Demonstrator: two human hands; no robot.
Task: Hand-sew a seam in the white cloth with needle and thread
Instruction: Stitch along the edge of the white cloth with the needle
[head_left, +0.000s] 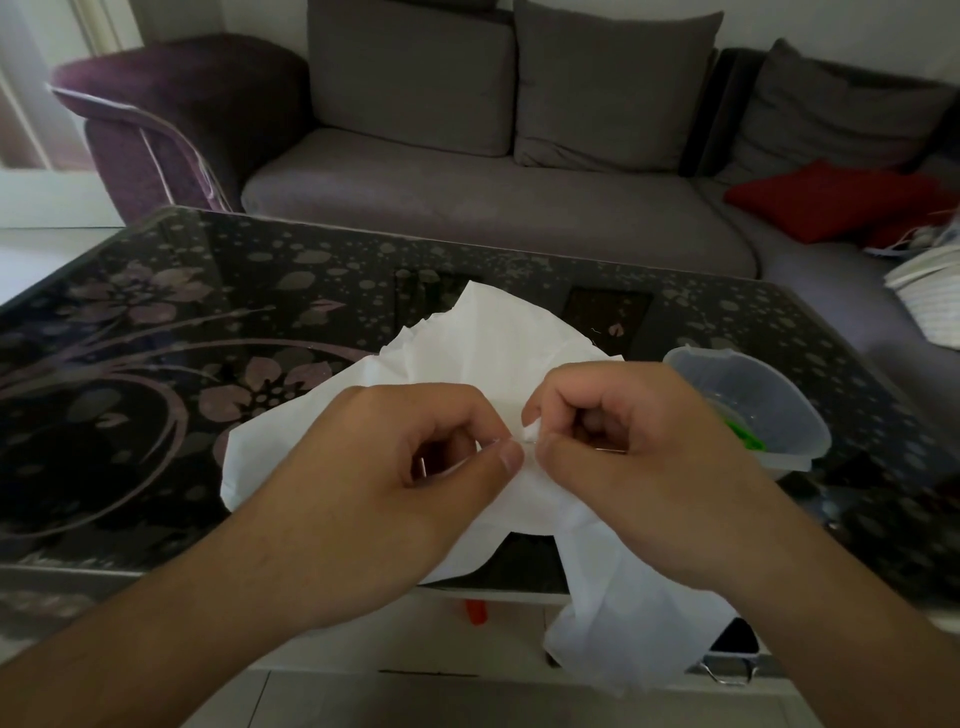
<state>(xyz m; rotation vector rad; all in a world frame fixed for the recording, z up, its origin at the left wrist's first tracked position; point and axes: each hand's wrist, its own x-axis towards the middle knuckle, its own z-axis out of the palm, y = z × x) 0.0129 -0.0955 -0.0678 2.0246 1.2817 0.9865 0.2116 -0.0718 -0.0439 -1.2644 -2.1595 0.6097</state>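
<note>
A grey sofa (493, 171) fills the back of the room, with a red cushion (831, 200) at its right end, and in front of it stands a dark glass desk (156, 332) patterned with pale flowers. The white cloth (483, 338) lies spread over the middle of the desk, its near end spilling over the front edge and hanging toward the floor. It looks thin, light and limp, the sort of stuff that crumples and slides on glass, so I would say it is best taken right at the fold being stitched, with the rest left resting on the desk. A clear plastic tub (753, 400) with something green inside sits just beside the cloth on the right. Both hands meet above the cloth. The left hand (395, 467) has its fingers curled, thumb and forefinger pinching at the cloth edge. The right hand (639, 447) is curled too, pinching a small bunched fold of cloth. A thin sliver between the two thumbs may be the needle (506, 440); the thread I cannot make out.
</note>
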